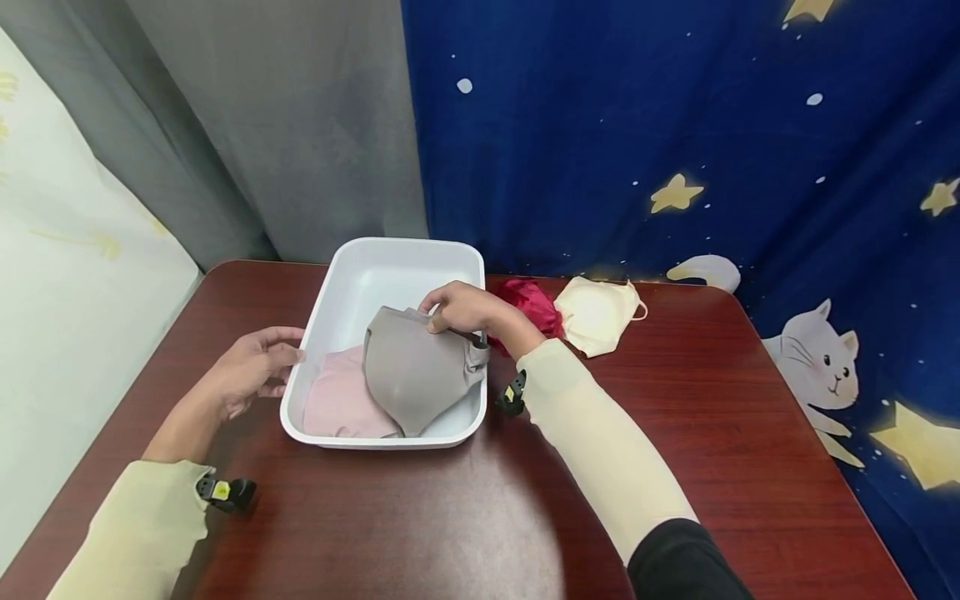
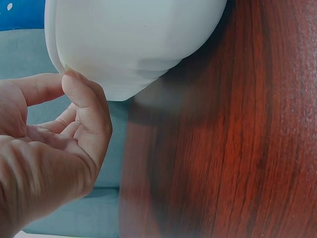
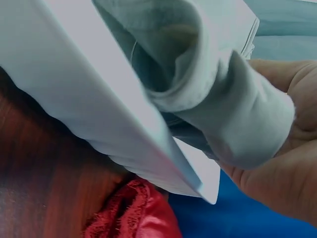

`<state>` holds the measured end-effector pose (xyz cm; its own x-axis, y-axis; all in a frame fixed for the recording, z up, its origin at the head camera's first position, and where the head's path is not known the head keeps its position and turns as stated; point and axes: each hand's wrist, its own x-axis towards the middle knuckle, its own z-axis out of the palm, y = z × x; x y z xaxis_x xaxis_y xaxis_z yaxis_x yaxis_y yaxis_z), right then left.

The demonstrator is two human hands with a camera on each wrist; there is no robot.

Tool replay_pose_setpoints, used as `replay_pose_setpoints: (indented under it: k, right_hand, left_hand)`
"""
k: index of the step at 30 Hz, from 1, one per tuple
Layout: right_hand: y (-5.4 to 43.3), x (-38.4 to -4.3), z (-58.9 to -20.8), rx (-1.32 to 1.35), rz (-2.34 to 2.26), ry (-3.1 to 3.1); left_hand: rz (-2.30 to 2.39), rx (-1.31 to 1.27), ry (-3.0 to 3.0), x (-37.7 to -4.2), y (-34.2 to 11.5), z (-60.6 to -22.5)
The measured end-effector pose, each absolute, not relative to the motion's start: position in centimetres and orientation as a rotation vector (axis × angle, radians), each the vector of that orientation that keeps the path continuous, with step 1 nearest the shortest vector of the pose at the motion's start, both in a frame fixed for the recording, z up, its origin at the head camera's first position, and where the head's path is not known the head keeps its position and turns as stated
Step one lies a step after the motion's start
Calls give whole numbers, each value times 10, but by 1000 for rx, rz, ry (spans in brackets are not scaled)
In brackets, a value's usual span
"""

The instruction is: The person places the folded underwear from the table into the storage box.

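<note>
A folded grey bra point(image 1: 420, 367) with a smooth rounded cup lies tilted in the right part of a white plastic bin point(image 1: 381, 443). My right hand point(image 1: 465, 308) pinches its upper edge between thumb and fingers, over the bin's right side. In the right wrist view, the loose folded end of the grey bra point(image 3: 247, 119) bulges beside the palm. Partly covered by it, a pink folded garment point(image 1: 341, 396) rests on the bin's floor. My left hand point(image 1: 258, 367) holds the bin's left rim, thumb and finger meeting at the edge in the left wrist view.
Just right of the bin, a red satin and lace garment point(image 1: 528, 300) lies against a cream folded garment point(image 1: 600, 312) with a thin strap loop. All stand on a dark red wooden table point(image 1: 712, 392). Grey point(image 1: 300, 125) and blue point(image 1: 555, 125) curtains hang behind it.
</note>
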<state>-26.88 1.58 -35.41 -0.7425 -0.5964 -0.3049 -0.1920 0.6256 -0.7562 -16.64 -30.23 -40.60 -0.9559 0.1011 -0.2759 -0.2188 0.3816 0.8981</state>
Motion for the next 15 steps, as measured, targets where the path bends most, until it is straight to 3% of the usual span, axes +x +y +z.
replay_pose_setpoints:
  k: [15]
  right_hand:
    - [9,-271,-372,-687,-855,2393]
  left_hand:
    - [1606,-102,2362,-166,-302,-407]
